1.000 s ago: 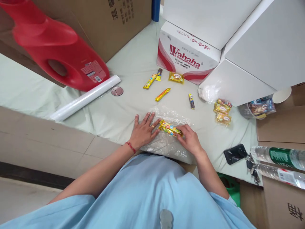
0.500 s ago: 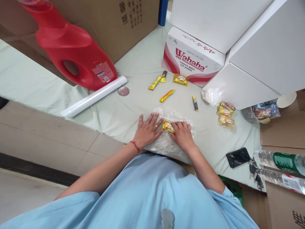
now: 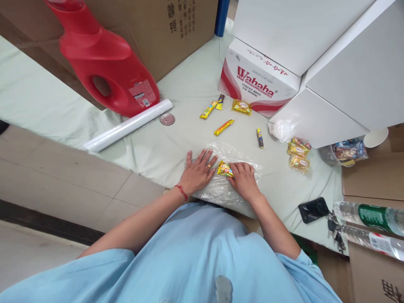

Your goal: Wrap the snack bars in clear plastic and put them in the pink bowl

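Observation:
A sheet of clear plastic film (image 3: 221, 190) lies crinkled on the pale green cloth in front of me. On it rests a small yellow snack packet (image 3: 224, 168) with a cartoon print. My left hand (image 3: 199, 170) is spread flat at the film's left side, fingers apart, close to the packet's left end. The fingers of my right hand (image 3: 243, 180) are closed over the packet's right end, hiding that part. Beyond the film lie an orange-yellow stick wrapper (image 3: 224, 127), a yellow stick packet (image 3: 208, 110) and a dark-and-yellow stick packet (image 3: 259, 138).
At left, a white film roll (image 3: 129, 125) lies before a red jug (image 3: 110, 71). A Wahaha carton (image 3: 257, 82) stands at the back. On the right are wrapped snacks (image 3: 299, 156), a black phone (image 3: 313, 210), keys (image 3: 334, 227) and water bottles (image 3: 372, 215). A round disc (image 3: 167, 119) lies near the roll.
The whole view has shifted slightly. My left hand stays flat and my right hand stays on the yellow packet; neither has clearly moved relative to the film.

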The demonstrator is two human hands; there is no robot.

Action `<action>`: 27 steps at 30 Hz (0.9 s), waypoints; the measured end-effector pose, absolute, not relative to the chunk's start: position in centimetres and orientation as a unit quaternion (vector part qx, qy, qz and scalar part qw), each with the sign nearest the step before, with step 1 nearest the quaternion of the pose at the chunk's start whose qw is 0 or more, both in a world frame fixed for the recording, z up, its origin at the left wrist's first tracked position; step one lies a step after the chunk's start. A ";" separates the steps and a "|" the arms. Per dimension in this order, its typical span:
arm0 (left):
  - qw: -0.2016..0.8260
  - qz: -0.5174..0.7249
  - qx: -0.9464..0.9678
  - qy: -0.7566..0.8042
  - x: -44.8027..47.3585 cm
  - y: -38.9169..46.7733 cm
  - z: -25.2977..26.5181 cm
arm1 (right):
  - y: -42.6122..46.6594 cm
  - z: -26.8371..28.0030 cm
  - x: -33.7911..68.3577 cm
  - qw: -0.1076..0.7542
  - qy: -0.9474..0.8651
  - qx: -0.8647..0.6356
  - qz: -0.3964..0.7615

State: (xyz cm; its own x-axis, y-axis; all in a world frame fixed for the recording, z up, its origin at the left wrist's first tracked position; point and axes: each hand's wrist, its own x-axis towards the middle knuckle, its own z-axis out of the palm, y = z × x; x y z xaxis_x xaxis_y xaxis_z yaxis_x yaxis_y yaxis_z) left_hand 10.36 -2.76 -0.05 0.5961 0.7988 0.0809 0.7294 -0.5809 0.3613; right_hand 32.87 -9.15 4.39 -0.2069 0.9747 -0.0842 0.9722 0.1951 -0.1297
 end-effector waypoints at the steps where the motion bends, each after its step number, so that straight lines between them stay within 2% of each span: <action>1: 0.146 0.118 0.881 0.434 10.4 -2.8 0.0 | -9.1 4.4 33.0 0.005 -0.770 -0.633 0.077; 8: 0.148 0.124 0.879 0.436 10.5 -2.8 0.0 | -9.3 5.1 33.8 0.021 -0.740 -0.669 0.069; 17: 0.155 0.130 0.882 0.425 10.1 -2.6 -0.1 | -9.5 4.3 31.8 0.027 -0.772 -0.628 0.098; 20: 0.170 0.138 0.876 0.430 9.7 -2.1 -0.2 | -10.1 4.4 32.7 0.082 -0.782 -0.609 0.103; 24: 0.167 0.192 0.866 0.431 8.2 -1.8 0.1 | -13.0 5.1 34.8 0.219 -0.775 -0.584 0.101; 27: 0.172 0.259 0.878 0.364 5.8 -2.8 0.7 | -16.9 5.1 36.3 0.271 -0.770 -0.568 0.103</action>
State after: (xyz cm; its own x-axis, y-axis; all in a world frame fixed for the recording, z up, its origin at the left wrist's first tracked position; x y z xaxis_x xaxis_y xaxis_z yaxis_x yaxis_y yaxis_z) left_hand 5.79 -2.77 0.65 0.6016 0.7278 0.3292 0.5498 -0.6763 0.4903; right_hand 36.25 -16.95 5.09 -0.2070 0.9311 0.3003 0.8191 0.3328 -0.4672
